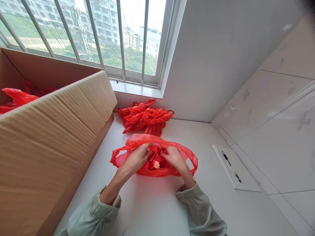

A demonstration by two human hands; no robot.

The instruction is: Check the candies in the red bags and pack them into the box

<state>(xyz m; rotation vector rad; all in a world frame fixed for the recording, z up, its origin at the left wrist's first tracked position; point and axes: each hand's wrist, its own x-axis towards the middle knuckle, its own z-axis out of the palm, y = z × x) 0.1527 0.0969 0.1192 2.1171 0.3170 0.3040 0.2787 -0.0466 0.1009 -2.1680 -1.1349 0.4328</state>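
The left hand [136,159] lies on the open mouth of a red plastic bag [154,154], its fingers bent and pinching the thin film at the upper rim. The right hand [175,158] does the same from the 3 o'clock side, fingers curled on the film, and the two hands are near each other but apart. Between them some shiny red packets [154,163] show inside the bag. The bag rests flat on the white tabletop [152,206], directly in front of the person.

At 12 o'clock from the hands, near the wall, lies a pile of tied red bags [145,117]. At 9 o'clock stands a large cardboard box [49,137] with more red bags [17,95] inside it. At 3 o'clock, well apart, a white sheet [242,178] lies with a pen [226,158] on it.
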